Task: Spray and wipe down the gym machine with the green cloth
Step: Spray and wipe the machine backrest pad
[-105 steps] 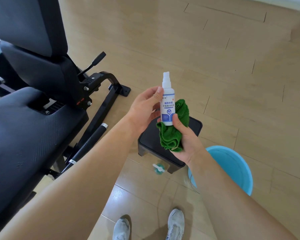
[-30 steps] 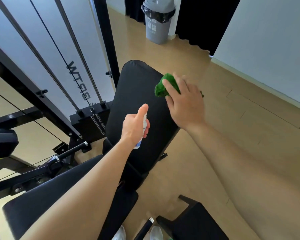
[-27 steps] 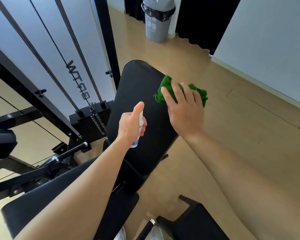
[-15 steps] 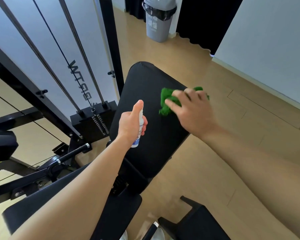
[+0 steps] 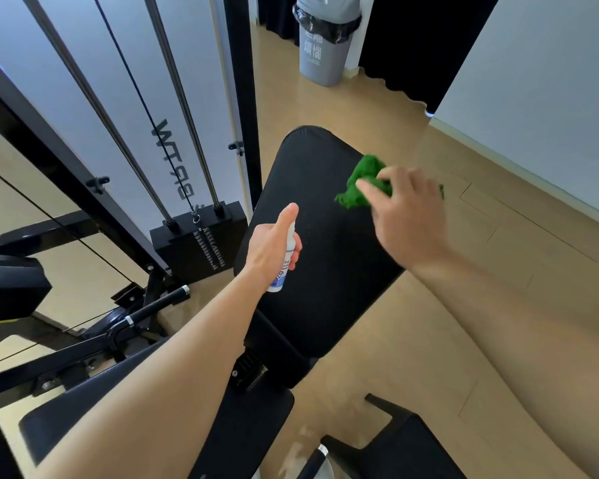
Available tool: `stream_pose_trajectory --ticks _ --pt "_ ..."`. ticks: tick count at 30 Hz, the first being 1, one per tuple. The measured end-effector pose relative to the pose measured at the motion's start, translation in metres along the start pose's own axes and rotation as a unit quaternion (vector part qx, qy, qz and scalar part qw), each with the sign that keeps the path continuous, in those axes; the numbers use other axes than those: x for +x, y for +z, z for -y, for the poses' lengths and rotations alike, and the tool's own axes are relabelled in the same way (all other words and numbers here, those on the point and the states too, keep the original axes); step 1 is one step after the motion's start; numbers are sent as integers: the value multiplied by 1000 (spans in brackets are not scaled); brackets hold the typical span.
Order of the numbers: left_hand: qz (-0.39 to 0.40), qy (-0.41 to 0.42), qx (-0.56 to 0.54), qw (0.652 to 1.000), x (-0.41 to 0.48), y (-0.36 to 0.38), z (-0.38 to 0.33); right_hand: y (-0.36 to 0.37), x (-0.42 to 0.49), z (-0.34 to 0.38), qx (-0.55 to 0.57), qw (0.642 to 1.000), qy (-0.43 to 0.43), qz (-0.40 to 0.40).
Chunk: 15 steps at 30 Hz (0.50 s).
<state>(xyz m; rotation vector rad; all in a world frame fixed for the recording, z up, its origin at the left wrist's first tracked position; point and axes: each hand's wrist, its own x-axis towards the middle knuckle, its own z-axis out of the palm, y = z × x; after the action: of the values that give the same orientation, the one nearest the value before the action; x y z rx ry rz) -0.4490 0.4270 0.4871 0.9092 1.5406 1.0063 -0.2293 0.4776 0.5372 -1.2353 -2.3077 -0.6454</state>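
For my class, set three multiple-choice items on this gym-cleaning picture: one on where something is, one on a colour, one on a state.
1. Where is the green cloth?
A. on the floor
B. on the black back pad
C. in the bin

2. What colour is the bin by the dark curtain?
A. grey
B. red
C. yellow

3. What is the left hand doing?
A. hanging empty
B. holding a weight pin
C. closed in a grip on the spray bottle

Answers: 1 B, the right hand presses the cloth on the pad's upper right part. 2 A, its body is grey with a black liner. 3 C, fingers wrap the white bottle, a finger raised at its top.
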Motion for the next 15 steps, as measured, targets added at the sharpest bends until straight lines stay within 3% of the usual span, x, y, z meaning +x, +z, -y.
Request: stream_pose_trajectory --ticks 2,5,8,11,13,15 --pt "12 3 20 1000 2 2 0 -9 27 -6 9 998 57 -22" --pt "16 3 55 998 6 5 1 -10 52 -3 29 997 66 -37" --pt "5 -7 52 999 9 4 7 4 64 10 56 997 49 -2" --pt "-6 -7 39 999 13 -7 15 29 59 31 -6 998 41 39" --pt "-21 -10 21 1000 17 -16 19 48 33 51 -33 998 -19 50" --pt "-34 -15 -3 999 22 -25 22 64 -19 72 -6 987 -132 90"
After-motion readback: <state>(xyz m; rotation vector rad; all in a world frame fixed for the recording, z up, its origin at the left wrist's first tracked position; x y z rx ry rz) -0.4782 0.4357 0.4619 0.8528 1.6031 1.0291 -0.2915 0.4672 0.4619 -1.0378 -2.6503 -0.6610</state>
